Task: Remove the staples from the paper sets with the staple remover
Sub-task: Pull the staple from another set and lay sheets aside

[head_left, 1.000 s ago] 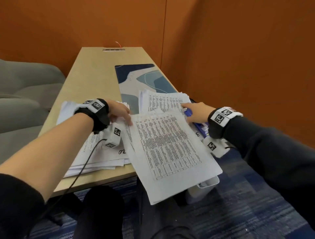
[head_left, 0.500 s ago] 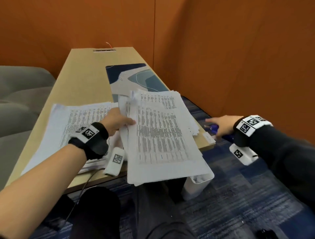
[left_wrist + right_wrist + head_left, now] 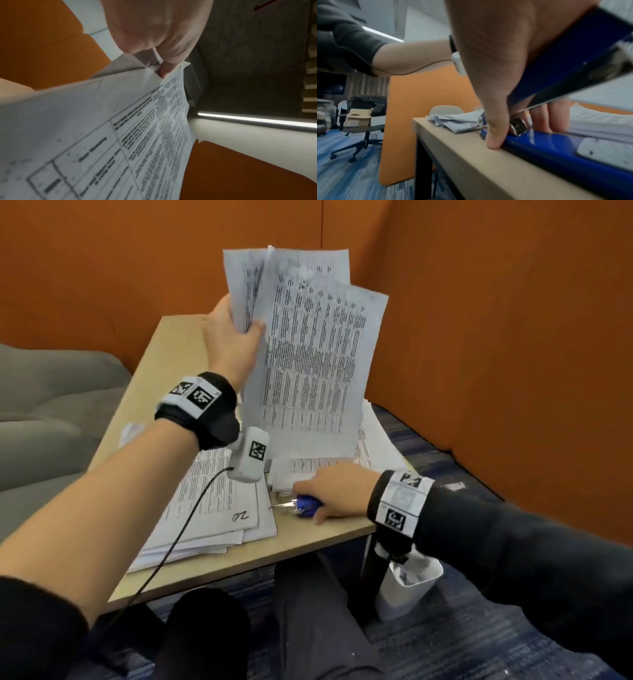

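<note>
Left hand [image 3: 233,337] now lifts its pinched paper set [image 3: 308,354] off the table [image 3: 308,539]; right hand [image 3: 337,491], back over the table, grips the blue staple remover [image 3: 306,503].

Paper stack [image 3: 212,508] lies left on the table [image 3: 308,539]; staple remover [image 3: 305,503] right of it; bin [image 3: 407,590] below the edge.

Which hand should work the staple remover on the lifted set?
Right. The right hand already grips the blue staple remover on the table; the left hand holds the paper set aloft.
</note>
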Motion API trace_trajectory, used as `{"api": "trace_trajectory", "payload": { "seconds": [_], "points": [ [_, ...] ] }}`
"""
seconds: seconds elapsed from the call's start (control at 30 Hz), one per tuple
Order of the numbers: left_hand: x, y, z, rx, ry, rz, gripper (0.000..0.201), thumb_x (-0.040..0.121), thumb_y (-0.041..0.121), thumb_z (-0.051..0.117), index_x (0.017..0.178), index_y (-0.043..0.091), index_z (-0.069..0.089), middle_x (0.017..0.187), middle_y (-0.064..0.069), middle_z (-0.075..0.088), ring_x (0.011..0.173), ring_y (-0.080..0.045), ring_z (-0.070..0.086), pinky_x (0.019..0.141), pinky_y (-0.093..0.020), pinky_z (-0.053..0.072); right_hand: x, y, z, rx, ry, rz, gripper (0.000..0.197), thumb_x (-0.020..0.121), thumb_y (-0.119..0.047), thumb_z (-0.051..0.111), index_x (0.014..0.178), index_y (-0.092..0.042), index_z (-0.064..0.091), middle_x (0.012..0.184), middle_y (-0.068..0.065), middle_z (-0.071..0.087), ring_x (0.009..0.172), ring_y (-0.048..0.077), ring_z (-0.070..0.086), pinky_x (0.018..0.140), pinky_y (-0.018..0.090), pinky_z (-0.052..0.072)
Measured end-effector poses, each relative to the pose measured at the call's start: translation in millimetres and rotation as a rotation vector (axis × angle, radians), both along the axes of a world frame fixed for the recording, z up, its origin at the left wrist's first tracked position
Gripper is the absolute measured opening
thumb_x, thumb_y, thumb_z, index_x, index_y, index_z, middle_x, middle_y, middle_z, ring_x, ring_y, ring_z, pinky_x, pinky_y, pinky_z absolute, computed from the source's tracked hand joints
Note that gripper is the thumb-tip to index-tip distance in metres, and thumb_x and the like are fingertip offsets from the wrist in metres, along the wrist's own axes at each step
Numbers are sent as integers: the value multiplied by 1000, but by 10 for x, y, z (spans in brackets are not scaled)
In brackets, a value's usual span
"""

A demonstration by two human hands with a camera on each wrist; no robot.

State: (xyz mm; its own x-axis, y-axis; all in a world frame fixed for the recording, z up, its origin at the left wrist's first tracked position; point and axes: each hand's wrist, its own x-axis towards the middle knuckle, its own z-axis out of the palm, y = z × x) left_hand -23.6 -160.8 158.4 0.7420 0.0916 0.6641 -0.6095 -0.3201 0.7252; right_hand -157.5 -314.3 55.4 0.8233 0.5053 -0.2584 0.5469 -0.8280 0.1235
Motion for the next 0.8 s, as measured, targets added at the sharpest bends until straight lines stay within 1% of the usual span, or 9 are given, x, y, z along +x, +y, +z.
{"api": "trace_trajectory", "payload": {
  "seconds": [0.13,0.27,0.33,0.4,0.47,0.57,0.67,0.73,0.8],
  "points": [
    [44,38,-43,-60,47,-27,26,85,10,63,110,13,62,98,5,68,91,-11,67,82,-27,56,50,-31,-17,160,-20,-11,36,92,-40,61,124,-25,58,114,-1,62,105,19,58,82,35,49],
    [140,134,-54,-133,68,-15,29,82,13,63,111,9,65,100,-1,71,90,-14,68,79,-30,57,266,-489,379,854,-374,-322,43,93,-39,60,130,-20,52,117,-5,51,100,7,51,93,35,50],
    [132,86,-17,-184,69,-56,29,83,14,64,111,9,64,105,-3,70,96,-15,67,84,-33,56,471,-782,542,1214,-489,-585,68,89,-36,67,145,-16,34,138,4,42,116,13,50,101,33,46],
    [90,-19,27,-245,58,-127,27,86,12,63,113,14,60,111,-1,68,103,-14,65,90,-32,53,678,-991,666,1554,-334,-751,89,86,-37,72,153,-18,16,154,10,29,134,21,41,109,37,39],
    [34,-135,49,-245,11,-186,29,91,15,61,119,18,55,116,2,65,109,-12,62,95,-30,50,825,-1077,780,1804,-157,-702,85,87,-30,72,152,-16,20,150,9,40,132,20,47,109,41,39],
    [-30,-260,-10,-155,-38,-199,26,94,37,54,114,20,57,101,3,67,86,-10,63,77,-29,51,870,-1003,957,1911,-182,-495,36,97,-8,55,131,-15,46,124,3,62,114,21,63,101,47,48],
    [-63,-303,-152,-16,57,-179,44,91,46,56,88,2,61,67,-18,58,50,-24,46,54,-45,37,802,-959,959,1927,-199,-412,26,99,-7,49,122,-19,50,123,8,63,111,26,63,97,51,50],
    [57,-279,-342,81,134,-243,45,83,53,56,83,9,62,71,-10,61,55,-15,54,62,-43,47,750,-976,888,1898,-146,-364,32,97,-11,56,127,-18,51,125,8,64,110,26,64,92,46,54],
    [179,-237,-485,121,200,-262,52,75,58,53,103,16,63,98,-5,67,86,-13,64,84,-46,53,700,-984,818,1832,-129,-383,41,91,-17,65,130,-17,53,122,4,67,107,22,67,88,40,56]
  ]
}}
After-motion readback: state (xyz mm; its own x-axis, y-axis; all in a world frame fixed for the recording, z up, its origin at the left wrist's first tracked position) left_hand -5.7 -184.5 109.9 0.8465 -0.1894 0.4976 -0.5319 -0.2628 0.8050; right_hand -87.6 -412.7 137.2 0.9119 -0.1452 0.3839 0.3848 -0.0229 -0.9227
